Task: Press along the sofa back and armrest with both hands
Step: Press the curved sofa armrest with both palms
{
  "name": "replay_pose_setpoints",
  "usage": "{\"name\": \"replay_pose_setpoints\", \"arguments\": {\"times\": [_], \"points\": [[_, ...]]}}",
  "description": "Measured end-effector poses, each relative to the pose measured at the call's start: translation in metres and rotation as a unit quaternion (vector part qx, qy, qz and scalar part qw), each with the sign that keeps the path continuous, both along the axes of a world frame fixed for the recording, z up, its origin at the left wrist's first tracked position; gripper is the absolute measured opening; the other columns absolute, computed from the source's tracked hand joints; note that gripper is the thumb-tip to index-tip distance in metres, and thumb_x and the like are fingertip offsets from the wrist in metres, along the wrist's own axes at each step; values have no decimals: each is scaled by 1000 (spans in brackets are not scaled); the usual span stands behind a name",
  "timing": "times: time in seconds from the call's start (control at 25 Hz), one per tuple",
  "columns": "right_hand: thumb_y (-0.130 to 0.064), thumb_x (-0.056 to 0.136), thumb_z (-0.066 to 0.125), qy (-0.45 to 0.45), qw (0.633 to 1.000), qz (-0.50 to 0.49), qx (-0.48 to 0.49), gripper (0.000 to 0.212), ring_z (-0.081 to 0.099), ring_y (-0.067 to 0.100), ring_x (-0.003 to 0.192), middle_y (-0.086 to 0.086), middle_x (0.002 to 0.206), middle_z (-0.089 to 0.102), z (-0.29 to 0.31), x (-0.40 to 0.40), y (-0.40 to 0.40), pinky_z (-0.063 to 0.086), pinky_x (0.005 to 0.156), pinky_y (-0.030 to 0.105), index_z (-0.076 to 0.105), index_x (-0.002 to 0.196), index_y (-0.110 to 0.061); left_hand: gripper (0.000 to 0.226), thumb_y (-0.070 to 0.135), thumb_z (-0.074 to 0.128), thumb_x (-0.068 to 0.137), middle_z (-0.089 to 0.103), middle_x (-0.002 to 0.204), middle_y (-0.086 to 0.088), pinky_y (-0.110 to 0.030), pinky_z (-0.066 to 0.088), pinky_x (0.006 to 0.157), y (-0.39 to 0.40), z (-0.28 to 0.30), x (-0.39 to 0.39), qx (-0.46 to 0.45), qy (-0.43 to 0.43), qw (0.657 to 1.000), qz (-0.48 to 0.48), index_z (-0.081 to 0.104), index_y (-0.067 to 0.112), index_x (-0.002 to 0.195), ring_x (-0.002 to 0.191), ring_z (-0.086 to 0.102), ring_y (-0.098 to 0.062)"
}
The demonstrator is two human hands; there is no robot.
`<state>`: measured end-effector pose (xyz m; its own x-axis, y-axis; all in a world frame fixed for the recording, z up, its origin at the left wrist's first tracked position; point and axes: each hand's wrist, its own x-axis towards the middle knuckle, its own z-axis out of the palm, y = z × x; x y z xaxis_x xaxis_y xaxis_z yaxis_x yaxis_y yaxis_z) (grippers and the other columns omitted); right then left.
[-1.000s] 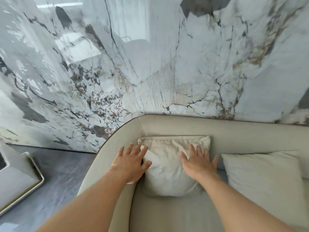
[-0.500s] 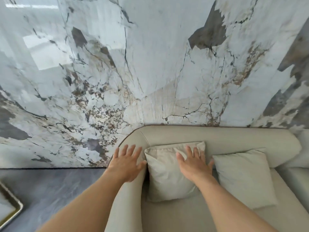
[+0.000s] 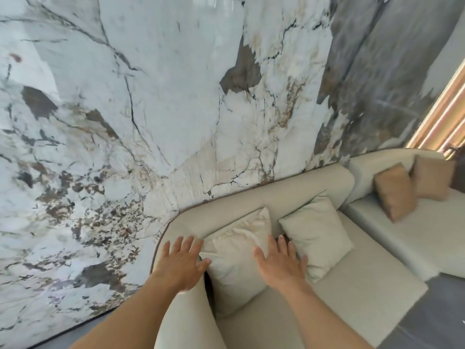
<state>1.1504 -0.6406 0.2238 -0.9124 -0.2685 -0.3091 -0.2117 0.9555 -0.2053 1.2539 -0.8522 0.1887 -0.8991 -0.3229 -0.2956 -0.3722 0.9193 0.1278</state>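
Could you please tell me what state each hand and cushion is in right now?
left hand: open, flat on the armrest.
right hand: open, fingers spread, over the cream cushion.
pale cushion: leaning on the sofa back.
two tan cushions: propped upright.

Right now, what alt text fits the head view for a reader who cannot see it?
Both hands lie open and flat: the left hand on the sofa armrest, the right hand on a cream cushion. Behind the beige sofa rises a marble wall.
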Motion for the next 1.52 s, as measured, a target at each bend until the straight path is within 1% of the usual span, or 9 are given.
{"name": "replay_pose_setpoints", "arguments": {"times": [0.24, 0.44, 0.6, 0.72, 0.96, 1.08, 1.24, 1.36, 1.52], "points": [[-64, 94, 11, -10, 999, -45, -26, 71, -9, 22, 148, -2, 163, -7, -4, 15, 1, -8, 113, 55, 0, 154, -29, 67, 59, 12, 97, -7, 164, 1, -48, -10, 118, -16, 26, 6, -40, -10, 998, -44, -5, 29, 153, 149, -12, -23], [-66, 93, 10, -12, 992, -125, -2, 72, -10, 22, 148, -1, 163, -9, -8, 22, -27, -9, 114, 56, -2, 154, -29, 65, 59, 12, 97, -6, 164, 3, -47, -9, 119, -54, 17, -32, -21, 9, 992, -128, -4, 32, 153, 149, -11, -22], [-65, 94, 8, -14, 976, -217, 23, 71, -13, 22, 148, -2, 162, -13, -14, 33, -75, -11, 113, 56, -6, 153, -29, 63, 57, 11, 97, -7, 164, 4, -47, -7, 120, -108, -5, -70, -9, 17, 974, -226, -4, 32, 154, 149, -11, -21], [-64, 94, 7, -26, 963, -268, 33, 70, -15, 23, 148, -2, 162, -14, -15, 55, -110, -13, 113, 55, -8, 153, -29, 62, 55, 12, 98, -5, 164, 4, -47, -6, 120, -141, -17, -73, -1, 13, 958, -287, -2, 31, 154, 149, -10, -21], [-65, 93, 6, -38, 932, -356, 48, 69, -14, 20, 148, -5, 162, -13, -30, 100, -149, -13, 114, 54, -9, 152, -33, 63, 57, 11, 97, -4, 164, 4, -47, -7, 119, -167, -31, -76, 36, -2, 928, -370, 0, 33, 154, 149, -11, -21], [-66, 93, 8, -53, 920, -385, 48, 70, -12, 19, 148, -7, 163, -10, -56, 124, -156, -12, 114, 54, -5, 153, -34, 64, 58, 10, 96, -2, 164, 3, -47, -8, 119, -170, -54, -65, 53, -4, 919, -389, 2, 32, 154, 149, -10, -20], [-64, 94, 13, -85, 912, -401, 28, 68, -3, 19, 148, -8, 162, 4, -109, 161, -162, -5, 116, 56, 6, 153, -31, 63, 56, 13, 96, -1, 164, 3, -47, -7, 119, -165, -100, -43, 41, -31, 903, -427, 4, 31, 154, 149, -7, -21], [-65, 94, 11, -104, 904, -414, 7, 69, -10, 18, 148, -6, 163, -2, -151, 187, -165, -9, 117, 53, 3, 154, -32, 63, 56, 13, 97, -2, 164, 3, -47, -9, 119, -165, -135, -30, 37, -47, 895, -442, 4, 32, 154, 149, -9, -21], [-66, 92, 6, -101, 906, -409, 23, 71, -15, 18, 147, -7, 163, -8, -211, 214, -175, -11, 117, 50, -3, 153, -32, 64, 59, 6, 93, -6, 164, 3, -47, -10, 119, -166, -181, -25, 18, -32, 880, -474, 0, 37, 153, 149, -13, -21]]}}
